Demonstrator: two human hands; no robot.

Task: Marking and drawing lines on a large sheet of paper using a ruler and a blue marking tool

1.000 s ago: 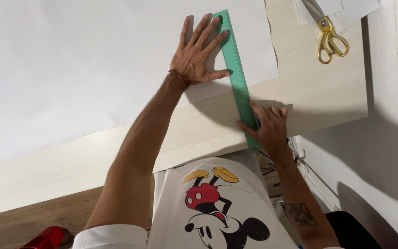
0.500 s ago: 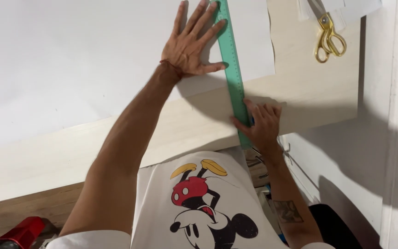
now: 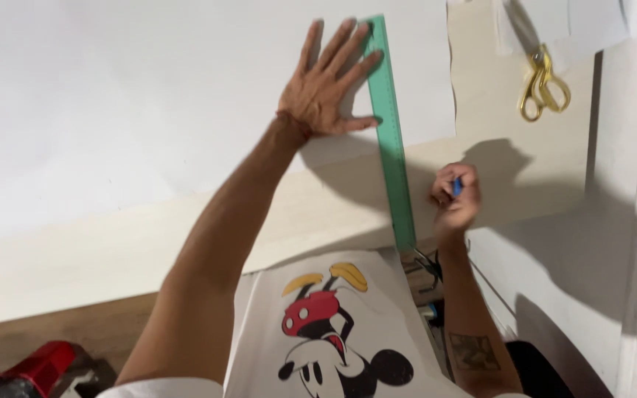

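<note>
1. Left hand (image 3: 326,88) lies flat, fingers spread wide, palm down on the big white paper sheet (image 3: 149,103). Thumb and fingertips press against the left edge of the green ruler (image 3: 390,125); nothing is gripped, it only pins.
2. The ruler lies lengthwise across the sheet near its right edge. The far end is at the top of the view; the near end runs off the paper, over the pale wooden counter (image 3: 503,169), to the counter's front edge.
3. Right hand (image 3: 455,199) is curled shut around a small blue pen or marker (image 3: 456,186); only a bit of blue shows between the fingers, so the exact kind is unclear. The hand hovers just right of the ruler's lower part, over bare counter, not on the paper and apart from the ruler.
4. Progress, as a judgement: ruler looks aligned and held, pen in hand. No drawn line is visible along the ruler, though one could be too faint to see. So set-up looks done, marking along the edge looks not done, and the sheet looks uncut.
5. Gold-handled scissors (image 3: 543,85) lie at the far right on the counter, on some smaller paper pieces, well apart from both hands, untouched.
6. A red object (image 3: 35,368) sits low on the left on the wooden floor; what it is cannot be made out.
7. The person wears a light T-shirt with a cartoon print (image 3: 333,332).
</note>
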